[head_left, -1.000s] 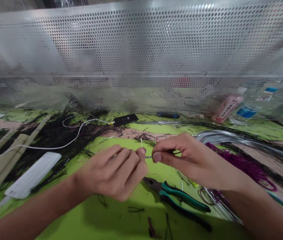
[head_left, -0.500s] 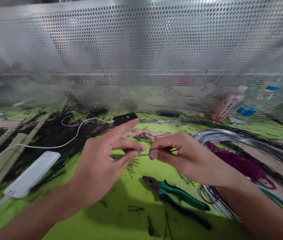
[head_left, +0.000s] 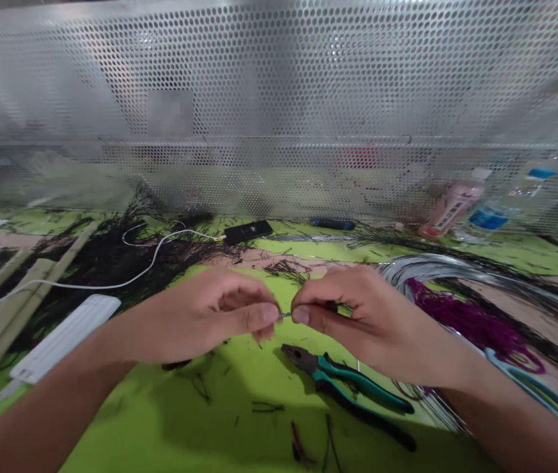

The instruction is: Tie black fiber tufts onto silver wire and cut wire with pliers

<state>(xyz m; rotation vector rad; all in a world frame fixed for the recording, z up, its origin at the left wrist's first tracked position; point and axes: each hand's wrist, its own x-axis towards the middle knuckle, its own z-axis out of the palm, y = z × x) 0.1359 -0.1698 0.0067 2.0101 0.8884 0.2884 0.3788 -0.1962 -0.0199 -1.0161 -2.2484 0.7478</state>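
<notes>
A thin dark piece of wire (head_left: pixel 285 315) spans the small gap between my two hands. My left hand (head_left: pixel 219 314) pinches one end between thumb and bent fingers. The other end is pinched by the thumb and forefinger of my right hand (head_left: pixel 362 322). Most of the wire is hidden by the fingers. Below my right hand lie pliers (head_left: pixel 319 368) with green and black handles, their jaws pointing up and left. Short dark wire clippings (head_left: pixel 267 408) are scattered on the green table top (head_left: pixel 239 394).
Right: a silvery wire coil (head_left: pixel 431 263), purple cord (head_left: pixel 461 312) and light blue handles (head_left: pixel 503 371). Left: a white power bank (head_left: pixel 69 332), wooden strips (head_left: pixel 37 279) and black strands (head_left: pixel 111 259). Behind: a black device (head_left: pixel 248 231), two bottles (head_left: pixel 453 207) and a perforated metal panel (head_left: pixel 269 79).
My left hand has turned and lowered; its raised forefinger has curled in, and its fingers now close on the wire. My right hand has shifted slightly down and keeps its pinch.
</notes>
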